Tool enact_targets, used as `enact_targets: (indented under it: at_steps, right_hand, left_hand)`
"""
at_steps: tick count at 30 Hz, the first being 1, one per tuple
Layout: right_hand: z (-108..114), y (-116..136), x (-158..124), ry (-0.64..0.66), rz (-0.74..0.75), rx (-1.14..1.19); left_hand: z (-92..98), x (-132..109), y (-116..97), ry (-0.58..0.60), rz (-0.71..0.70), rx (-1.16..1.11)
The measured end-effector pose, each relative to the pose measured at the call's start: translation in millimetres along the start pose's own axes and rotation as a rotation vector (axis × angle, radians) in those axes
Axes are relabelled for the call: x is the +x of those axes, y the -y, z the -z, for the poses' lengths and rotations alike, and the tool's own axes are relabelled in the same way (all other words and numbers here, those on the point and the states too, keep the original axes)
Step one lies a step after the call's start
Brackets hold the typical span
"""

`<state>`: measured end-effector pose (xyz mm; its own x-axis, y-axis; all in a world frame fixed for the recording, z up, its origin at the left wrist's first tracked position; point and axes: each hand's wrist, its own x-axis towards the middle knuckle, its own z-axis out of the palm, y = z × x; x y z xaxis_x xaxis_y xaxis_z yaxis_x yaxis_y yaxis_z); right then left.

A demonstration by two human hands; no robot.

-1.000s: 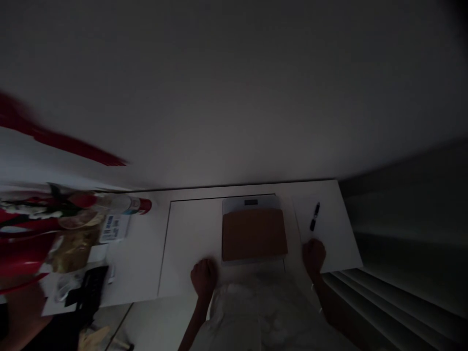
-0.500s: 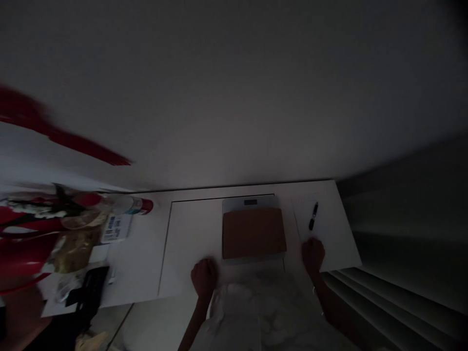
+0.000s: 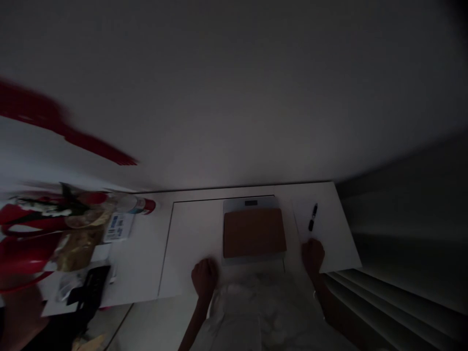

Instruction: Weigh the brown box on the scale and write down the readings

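Note:
My left hand [image 3: 204, 277] is closed in a fist and rests at the near edge of the white table [image 3: 190, 229]. No object shows in it. Right of it lies a flat brown rectangular piece [image 3: 254, 233], which looks like cardboard, on a pale scale [image 3: 234, 204] with a small dark display [image 3: 251, 203]. Also closed in a fist, my right hand [image 3: 313, 254] rests on the table's right part, with nothing visible in it. Just beyond it, a black pen [image 3: 313, 217] lies on a white sheet of paper [image 3: 302, 209].
At the left end stand a bottle [image 3: 137, 204] with a red and blue label, a white box [image 3: 119, 226], flowers [image 3: 46, 207] and a red bag [image 3: 29, 256]. Another person's arm [image 3: 22, 312] reaches in at lower left. A wall [image 3: 234, 97] rises behind.
The view has shifted slightly, so the things at left appear a little further right. Both hands, the brown piece and the pen stay in place.

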<state>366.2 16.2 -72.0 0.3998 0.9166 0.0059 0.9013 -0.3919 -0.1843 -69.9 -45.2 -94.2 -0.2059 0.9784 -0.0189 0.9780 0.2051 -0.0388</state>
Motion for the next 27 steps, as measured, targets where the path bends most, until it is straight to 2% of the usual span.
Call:
enact_targets:
  at_steps: [7, 27]
  right_hand:
    - [5.9, 4.6, 2.0, 0.0, 0.015, 0.01]
    - [-0.6, 1.1, 1.2, -0.034, 0.013, 0.032]
  left_hand:
    - [-3.2, -1.4, 1.0, 0.0, -0.004, 0.0]
    - [1.6, 1.3, -1.5, 0.033, 0.031, -0.058]
